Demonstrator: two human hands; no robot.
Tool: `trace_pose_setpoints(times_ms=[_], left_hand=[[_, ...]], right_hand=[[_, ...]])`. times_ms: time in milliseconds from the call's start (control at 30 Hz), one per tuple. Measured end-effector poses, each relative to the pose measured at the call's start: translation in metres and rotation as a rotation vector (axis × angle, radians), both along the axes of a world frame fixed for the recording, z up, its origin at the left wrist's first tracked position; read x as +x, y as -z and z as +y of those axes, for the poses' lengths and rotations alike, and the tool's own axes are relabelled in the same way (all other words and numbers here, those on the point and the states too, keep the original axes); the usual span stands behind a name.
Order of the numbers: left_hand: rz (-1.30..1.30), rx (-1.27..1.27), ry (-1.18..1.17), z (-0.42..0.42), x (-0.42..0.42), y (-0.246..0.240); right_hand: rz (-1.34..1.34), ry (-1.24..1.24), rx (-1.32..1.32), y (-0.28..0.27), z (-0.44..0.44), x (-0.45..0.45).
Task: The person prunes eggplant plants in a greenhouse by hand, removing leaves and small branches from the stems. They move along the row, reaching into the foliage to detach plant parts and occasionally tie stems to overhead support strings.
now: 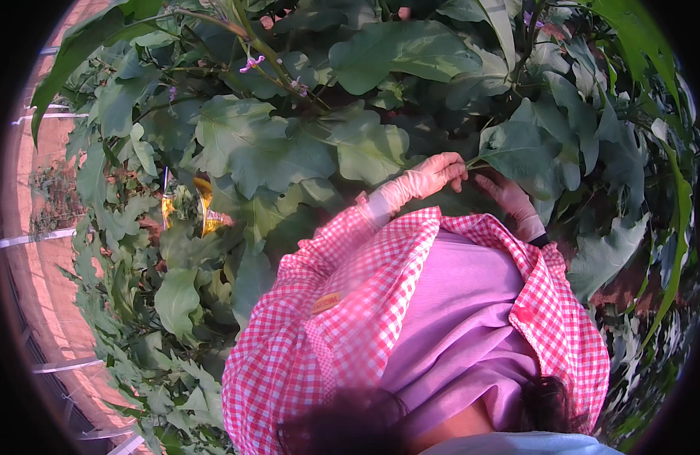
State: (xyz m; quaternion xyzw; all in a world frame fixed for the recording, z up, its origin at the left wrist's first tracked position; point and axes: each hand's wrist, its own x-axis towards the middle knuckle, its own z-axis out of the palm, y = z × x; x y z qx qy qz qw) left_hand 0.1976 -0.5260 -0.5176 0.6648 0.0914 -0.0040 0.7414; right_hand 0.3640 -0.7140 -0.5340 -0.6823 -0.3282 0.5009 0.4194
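Note:
My left hand [435, 173], in a thin pale glove, has its curled fingertips pinched at the thin green stalk [476, 164] of an eggplant leaf [517, 151]. Just to the right, my right hand [506, 200], gloved too, reaches up below the same leaf. Its fingers point toward the stalk; the leaf covers part of them, so their grip cannot be made out. Broad lobed eggplant leaves [264, 145] spread in front of both hands. Purple flowers [252, 63] show on a branching stem [270, 60] farther ahead.
Among leaves on the left sits a shiny yellow printed package [208, 207], partly hidden. Bare pinkish ground [42, 187] with white strips [39, 238] runs along the left edge. Long narrow green leaves [677, 227] arch down at the right.

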Motion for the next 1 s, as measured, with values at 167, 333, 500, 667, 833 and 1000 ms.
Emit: trace_pose_setpoints(times_ms=[167, 333, 500, 667, 833, 1000], left_hand=[[0.246, -0.042, -0.532, 0.044, -0.086, 0.073], [0.366, 0.012, -0.801, 0.053, -0.18, 0.075], [0.029, -0.35, -0.522, 0.007, -0.132, 0.012], [0.034, -0.252, -0.032, -0.071, -0.038, -0.046], [0.101, -0.546, 0.096, -0.082, -0.019, -0.051], [0.154, -0.313, 0.035, -0.077, -0.026, -0.027]], right_hand=[[0.069, 0.004, -0.012, -0.014, -0.036, 0.007], [-0.196, -0.321, -0.111, -0.031, -0.044, -0.006], [-0.363, -0.45, -0.165, -0.013, -0.028, 0.004], [-0.327, -0.353, 0.064, 0.004, -0.024, -0.004], [-0.008, -0.196, 0.138, -0.013, -0.032, 0.001], [0.14, -0.038, 0.169, -0.022, -0.028, 0.006]])
